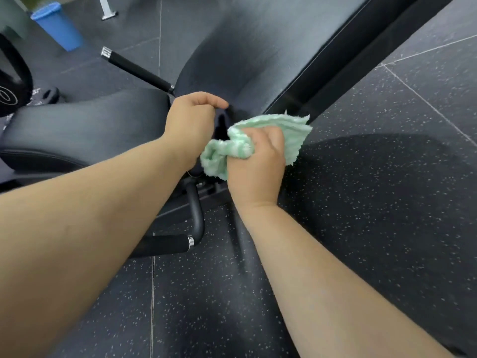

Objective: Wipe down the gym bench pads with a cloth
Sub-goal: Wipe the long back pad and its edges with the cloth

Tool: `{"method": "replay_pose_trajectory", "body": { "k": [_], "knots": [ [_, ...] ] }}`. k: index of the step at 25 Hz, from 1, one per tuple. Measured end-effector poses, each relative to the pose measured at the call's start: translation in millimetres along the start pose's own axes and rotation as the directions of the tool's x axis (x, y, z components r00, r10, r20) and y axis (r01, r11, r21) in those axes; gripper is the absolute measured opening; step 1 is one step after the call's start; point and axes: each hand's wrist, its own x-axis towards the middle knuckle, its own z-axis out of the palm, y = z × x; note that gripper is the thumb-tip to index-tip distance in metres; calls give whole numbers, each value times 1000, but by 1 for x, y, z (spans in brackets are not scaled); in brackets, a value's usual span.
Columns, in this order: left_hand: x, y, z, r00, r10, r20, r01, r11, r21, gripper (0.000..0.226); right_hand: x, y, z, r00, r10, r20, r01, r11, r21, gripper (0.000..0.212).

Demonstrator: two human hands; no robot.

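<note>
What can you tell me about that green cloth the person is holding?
The cloth is pale mint green with faint white stripes, and looks soft and fluffy like microfibre or terry. It is crumpled, one end bunched in the right hand, whose fingers close over it, the rest fanning out flat with a ragged edge. It sits by the gap between the dark seat pad and back pad. The left hand is beside it; whether they touch is unclear.

Floor (374,215): dark rubber tiles with white speckles, thin pale seams running between tiles. Blue bin (58,25) far left, standing on the floor. White metal frame foot (107,9) far, just right of the bin. Black bag with white logo (11,86) at the left edge, near a small black weight plate (50,95) lying on the floor. Soft, even light, faint shadows.
</note>
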Motion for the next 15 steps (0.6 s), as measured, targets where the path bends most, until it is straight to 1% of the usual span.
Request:
{"method": "replay_pose_trajectory", "body": {
  "k": [1, 2, 3, 4, 5, 6, 7, 8, 9, 11, 12, 13, 15],
  "knots": [
    [0, 4, 4, 1000, -8, 11, 8, 1000, -12, 38, -5, 4, 1, 998, -44, 40, 45, 998, -33, 16],
    [2, 6, 7, 1000, -23, 14, 24, 999, -43, 39, -1, 4, -4, 996, -75, 48, 77, 996, -35, 15],
    [3, 7, 9, 999, -42, 10, 42, 995, -92, 39, 11, 2, -13, 995, -95, 15, 95, 995, -26, 13],
    [5, 7, 11, 999, -50, 9, 51, 988, -148, 39, 30, -1, -23, 995, -89, -55, 89, 996, 2, 12],
    [6, 8, 13, 999, -49, 8, 49, 983, -176, 39, 53, -5, -35, 988, -46, -150, 56, 997, 60, 12],
    [8, 10, 15, 999, -44, 1, 43, 985, -166, 38, 71, -10, -43, 977, 15, -212, 16, 990, 142, 14],
    [11, 12, 15, 999, -42, 2, 41, 986, -160, 37, 79, -14, -46, 970, 73, -231, -26, 979, 201, 17],
    [12, 18, 18, 999, -42, 10, 44, 982, -186, 35, 78, -18, -47, 970, 124, -209, -74, 971, 229, 18],
    [11, 24, 21, 998, -48, 27, 53, 971, -231, 35, 67, -18, -42, 978, 140, -152, -106, 971, 217, 17],
    [9, 37, 27, 998, -42, 53, 55, 961, -271, 36, 42, -14, -33, 995, 94, -25, -89, 982, 166, 12],
    [7, 39, 30, 998, -25, 60, 40, 963, -267, 38, 41, -12, -35, 998, 65, -8, -63, 985, 157, 9],
    [5, 40, 33, 998, -1, 66, 19, 964, -265, 38, 52, -12, -41, 997, 58, -41, -51, 987, 155, 6],
    [4, 41, 35, 997, 47, 58, -33, 974, -225, 38, 90, -21, -61, 970, 91, -227, -42, 977, 210, 13]
  ]
}}
